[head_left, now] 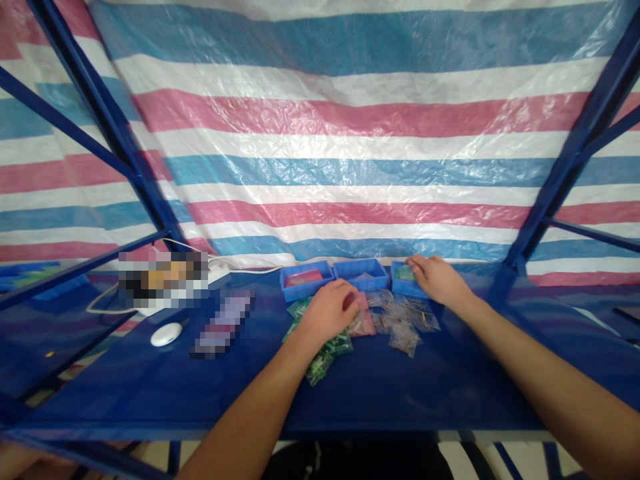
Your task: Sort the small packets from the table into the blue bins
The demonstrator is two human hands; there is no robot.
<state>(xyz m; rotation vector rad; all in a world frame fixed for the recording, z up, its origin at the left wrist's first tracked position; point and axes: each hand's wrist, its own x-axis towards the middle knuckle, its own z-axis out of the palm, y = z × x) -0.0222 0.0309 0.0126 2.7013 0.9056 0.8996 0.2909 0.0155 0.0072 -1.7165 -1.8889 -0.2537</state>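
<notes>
My left hand hovers over or rests on a pile of small green bags; I cannot tell which. Its fingers curl down beside a pink bag, and the fingertips are partly hidden, so what they hold does not show. At the right-hand blue bin, my right hand has its fingers closed at a green bag inside the bin. Between my hands lie several clear bags with small metal-looking parts.
Left of that bin stand a middle blue bin with a clear bag and another blue bin with something pink. A white rounded case, a blurred-out flat object and a white power strip with cables occupy the left. Blue frame posts flank the table.
</notes>
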